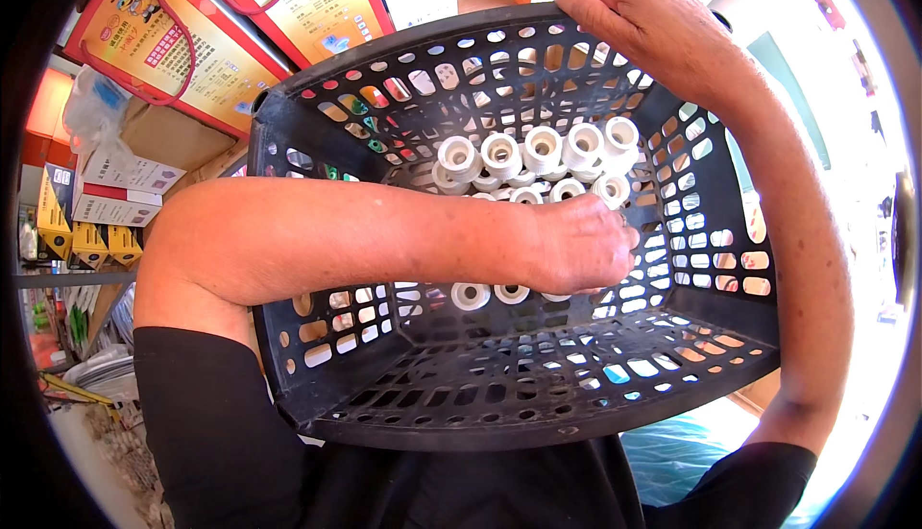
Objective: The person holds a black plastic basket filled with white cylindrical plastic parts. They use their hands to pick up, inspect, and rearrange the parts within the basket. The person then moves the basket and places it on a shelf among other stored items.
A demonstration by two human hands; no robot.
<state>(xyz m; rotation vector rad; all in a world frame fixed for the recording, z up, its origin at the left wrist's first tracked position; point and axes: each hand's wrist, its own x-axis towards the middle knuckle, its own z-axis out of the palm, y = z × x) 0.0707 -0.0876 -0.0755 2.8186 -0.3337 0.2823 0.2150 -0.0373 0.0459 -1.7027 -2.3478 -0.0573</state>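
A black plastic basket with slotted walls stands before me, its mouth facing up. White plastic pipe fittings, short and round with open ends, lie grouped on its bottom, some on top of others. My left hand reaches into the basket over the fittings, knuckles up; its fingertips are mostly hidden, so whether it grips a fitting does not show. My right hand is closed over the basket's far rim near the right corner, with the thumb lying along the rim. My left forearm hides part of the fittings.
Red and yellow printed gift bags with red cord handles stand beyond the basket at the upper left. Small cartons and yellow boxes fill a shelf at the left. Blue-green plastic film lies at the lower right.
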